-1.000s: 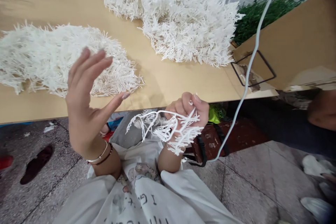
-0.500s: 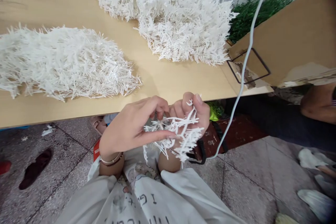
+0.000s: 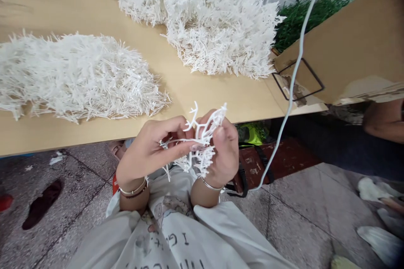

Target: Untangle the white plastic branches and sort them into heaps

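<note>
Clearly, both hands are busy with one small bunch of white twigs [image 3: 204,132], held between them in front of the wearer's body. The left hand [image 3: 142,149] is nearly closed, its thumb and fingers pinching the left part of the bunch, with a few thin tips poking out beside the thumb. The right hand [image 3: 229,151] is curled round the other side, its thumb bent inward and forked ends sticking up past its fingers. How tightly either one grips, I cannot tell.

The bunch is at the near edge of the table [image 3: 186,92]; in this view the fingers overlap that edge, and whether they touch it cannot be told. Below are the wearer's pale shirt [image 3: 158,239] and the speckled floor [image 3: 293,222].

Beyond the left hand lies a low white pile [image 3: 78,75], stopping just short of the near edge, and a larger white heap [image 3: 202,21] lies farther back. A strip of plain table runs between the two and on behind the right hand. A white cable [image 3: 291,92] hangs past the edge, apart from the right hand, and cardboard [image 3: 362,38] stands at the table's right end.
</note>
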Demonstrator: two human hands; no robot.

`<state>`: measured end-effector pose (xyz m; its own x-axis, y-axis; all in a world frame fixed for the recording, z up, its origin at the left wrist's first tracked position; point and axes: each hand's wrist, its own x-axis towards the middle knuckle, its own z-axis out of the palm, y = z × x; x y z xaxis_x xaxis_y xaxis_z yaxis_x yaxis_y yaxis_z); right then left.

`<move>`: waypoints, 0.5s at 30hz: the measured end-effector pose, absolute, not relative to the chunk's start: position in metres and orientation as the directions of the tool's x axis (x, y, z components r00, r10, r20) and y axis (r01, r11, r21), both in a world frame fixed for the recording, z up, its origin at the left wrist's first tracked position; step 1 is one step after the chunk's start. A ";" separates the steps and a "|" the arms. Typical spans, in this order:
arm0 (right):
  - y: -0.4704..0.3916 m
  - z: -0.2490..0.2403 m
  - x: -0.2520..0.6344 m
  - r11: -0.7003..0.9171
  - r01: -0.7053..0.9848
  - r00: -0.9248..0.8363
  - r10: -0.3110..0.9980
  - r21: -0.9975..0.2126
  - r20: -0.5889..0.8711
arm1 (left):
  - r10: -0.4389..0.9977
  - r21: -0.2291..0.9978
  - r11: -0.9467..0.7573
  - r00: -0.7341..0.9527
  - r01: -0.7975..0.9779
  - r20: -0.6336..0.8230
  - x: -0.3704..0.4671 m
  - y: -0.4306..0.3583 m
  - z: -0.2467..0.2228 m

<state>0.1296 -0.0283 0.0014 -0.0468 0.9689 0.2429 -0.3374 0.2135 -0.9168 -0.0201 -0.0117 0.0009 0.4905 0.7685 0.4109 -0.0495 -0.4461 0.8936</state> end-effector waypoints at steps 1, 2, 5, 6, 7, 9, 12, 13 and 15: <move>-0.029 0.002 0.129 0.215 -0.326 -0.048 0.969 -0.921 0.244 | 0.767 0.902 -0.422 0.492 -0.097 0.412 -0.020 -0.012 0.000; -0.030 0.003 0.128 0.213 -0.317 -0.047 0.970 -0.924 0.240 | 0.771 0.912 -0.381 0.491 -0.154 0.405 -0.018 -0.012 -0.001; -0.030 0.002 0.127 0.200 -0.305 -0.087 0.968 -0.931 0.236 | 0.831 0.925 -0.209 0.441 -0.317 0.339 -0.013 -0.014 -0.002; -0.030 0.000 0.127 0.190 -0.310 -0.127 0.963 -0.932 0.239 | 0.851 0.921 -0.165 0.421 -0.353 0.314 -0.011 -0.015 -0.002; -0.029 -0.002 0.127 0.179 -0.325 -0.173 0.954 -0.929 0.245 | 0.860 0.916 -0.131 0.416 -0.379 0.295 -0.010 -0.016 -0.002; -0.026 -0.008 0.127 0.158 -0.416 -0.273 0.918 -0.895 0.289 | 0.851 0.912 -0.039 0.465 -0.409 0.245 -0.010 -0.016 -0.002; -0.022 -0.013 0.123 0.078 -0.663 -0.403 0.801 -0.744 0.443 | 0.715 0.912 0.198 0.690 -0.359 0.116 -0.014 -0.011 -0.004; -0.020 -0.013 0.121 0.027 -0.732 -0.433 0.753 -0.680 0.496 | 0.634 0.901 0.265 0.766 -0.343 0.105 -0.016 -0.008 -0.006; -0.019 -0.009 0.115 -0.078 -0.808 -0.472 0.679 -0.584 0.562 | 0.479 0.864 0.341 0.859 -0.372 0.181 -0.017 -0.002 -0.014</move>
